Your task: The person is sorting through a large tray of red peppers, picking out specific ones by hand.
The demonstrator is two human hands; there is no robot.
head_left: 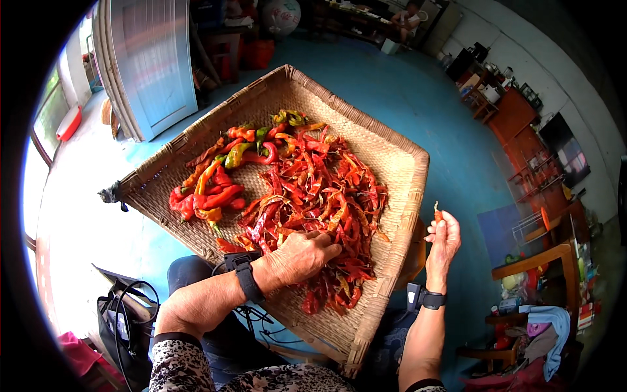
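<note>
A woven basket tray (392,157) lies tilted across my lap, its rim raised. Wrinkled dried red chili peppers (320,176) are heaped in its middle and right part. Fresher, glossy red and green chili peppers (225,196) lie in a curved band on the left side. My left hand (304,256) is on the near edge of the dried heap with its fingers curled in; the fingertips are hidden. Beyond the tray's right rim, my right hand (444,238) is raised, pinching a small chili pepper (437,212) with its stem pointing up.
Each wrist wears a black strap with a small device. To the left are a black bag (124,320) with a cable and a pale door (147,65). A wooden chair (565,261) piled with clothes stands at right. A person (406,23) sits far back.
</note>
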